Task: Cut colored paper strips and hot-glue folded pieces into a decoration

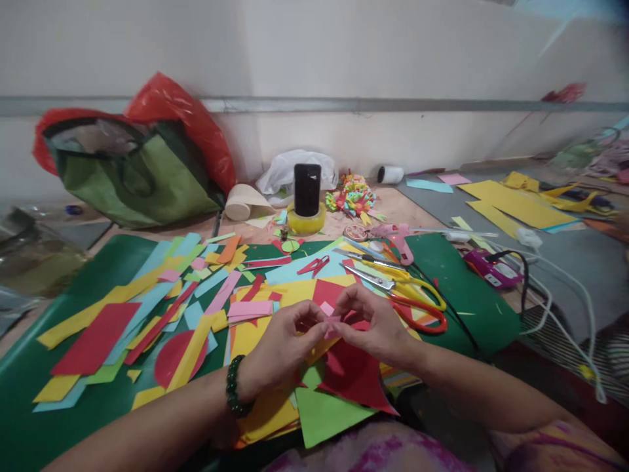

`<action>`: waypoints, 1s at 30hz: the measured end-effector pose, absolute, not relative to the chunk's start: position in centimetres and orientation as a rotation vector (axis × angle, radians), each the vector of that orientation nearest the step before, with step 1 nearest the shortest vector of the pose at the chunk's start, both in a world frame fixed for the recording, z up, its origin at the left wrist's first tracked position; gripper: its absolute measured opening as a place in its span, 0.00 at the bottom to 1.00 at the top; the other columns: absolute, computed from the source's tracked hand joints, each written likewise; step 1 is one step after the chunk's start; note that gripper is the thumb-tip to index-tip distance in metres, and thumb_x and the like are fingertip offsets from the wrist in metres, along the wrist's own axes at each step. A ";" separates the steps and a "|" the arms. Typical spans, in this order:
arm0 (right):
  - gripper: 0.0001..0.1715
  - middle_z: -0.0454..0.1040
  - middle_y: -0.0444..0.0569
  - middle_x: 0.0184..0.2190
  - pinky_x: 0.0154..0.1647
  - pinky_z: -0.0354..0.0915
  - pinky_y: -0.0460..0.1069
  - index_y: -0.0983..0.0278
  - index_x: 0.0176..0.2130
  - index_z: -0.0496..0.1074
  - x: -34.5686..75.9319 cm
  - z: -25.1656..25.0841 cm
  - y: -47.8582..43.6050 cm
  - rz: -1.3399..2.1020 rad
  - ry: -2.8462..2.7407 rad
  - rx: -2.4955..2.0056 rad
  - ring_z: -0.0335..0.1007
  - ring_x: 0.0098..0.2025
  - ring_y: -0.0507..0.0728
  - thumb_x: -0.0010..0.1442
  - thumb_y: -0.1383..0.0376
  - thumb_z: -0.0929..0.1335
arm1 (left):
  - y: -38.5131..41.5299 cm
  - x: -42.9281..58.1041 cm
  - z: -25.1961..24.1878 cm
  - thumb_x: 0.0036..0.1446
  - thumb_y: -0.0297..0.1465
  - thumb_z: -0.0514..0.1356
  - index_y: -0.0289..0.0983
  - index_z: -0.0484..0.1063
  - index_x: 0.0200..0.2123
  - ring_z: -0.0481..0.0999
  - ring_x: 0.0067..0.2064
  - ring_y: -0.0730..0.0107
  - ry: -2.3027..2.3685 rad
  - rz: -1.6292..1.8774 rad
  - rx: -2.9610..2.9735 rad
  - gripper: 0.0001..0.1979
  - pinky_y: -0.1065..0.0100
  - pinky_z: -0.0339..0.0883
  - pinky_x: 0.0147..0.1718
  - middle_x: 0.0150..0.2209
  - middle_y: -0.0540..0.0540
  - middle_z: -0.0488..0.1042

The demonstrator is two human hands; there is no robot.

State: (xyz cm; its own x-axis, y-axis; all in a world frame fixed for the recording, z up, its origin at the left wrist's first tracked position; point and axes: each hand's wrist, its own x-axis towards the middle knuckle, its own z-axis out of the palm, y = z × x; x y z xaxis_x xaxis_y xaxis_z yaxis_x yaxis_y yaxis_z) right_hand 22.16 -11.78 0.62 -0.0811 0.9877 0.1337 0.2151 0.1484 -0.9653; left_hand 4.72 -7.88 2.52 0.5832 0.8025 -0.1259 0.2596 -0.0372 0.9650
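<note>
Both hands meet over a stack of coloured paper, pinching one small pink piece of paper [331, 328] between the fingertips. My left hand [285, 341], with a dark bead bracelet [236, 387] at its wrist, grips the paper's left side. On its right side, my right hand [376, 321] pinches it with thumb and fingers. Beneath them lie yellow sheets [265, 410], a red sheet [356, 367] and a green sheet [329, 413]. Several pink strips [250, 309] rest left of the hands. Scissors with yellow and red handles [413, 295] lie just beyond my right hand.
Paper scraps [98, 334] cover the left of the green mat [29, 393]. A phone [307, 190] stands in a tape roll [307, 219]. A pink glue gun [398, 239], utility knife [376, 260] and purple power strip [494, 269] with cables are at right. A green bag [142, 177] stands at back left.
</note>
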 end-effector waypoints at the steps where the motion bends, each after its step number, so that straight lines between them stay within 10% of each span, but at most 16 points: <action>1: 0.15 0.70 0.45 0.31 0.32 0.72 0.48 0.62 0.34 0.63 22.2 0.7 -11.8 1.044 -1.481 -1.228 0.72 0.32 0.52 0.53 0.59 0.71 | -7.8 4.7 2.5 0.53 0.39 0.60 0.34 0.70 0.28 0.69 0.29 0.72 0.914 0.543 1.603 0.12 0.71 0.64 0.29 0.27 0.47 0.73; 30: 0.13 0.67 0.42 0.29 0.31 0.67 0.46 0.60 0.42 0.63 26.4 2.2 -11.9 0.627 -1.557 -1.200 0.67 0.30 0.51 0.55 0.70 0.66 | -4.6 3.0 2.6 0.55 0.35 0.56 0.37 0.68 0.37 0.73 0.31 0.71 1.056 0.732 1.994 0.08 0.70 0.67 0.28 0.31 0.48 0.73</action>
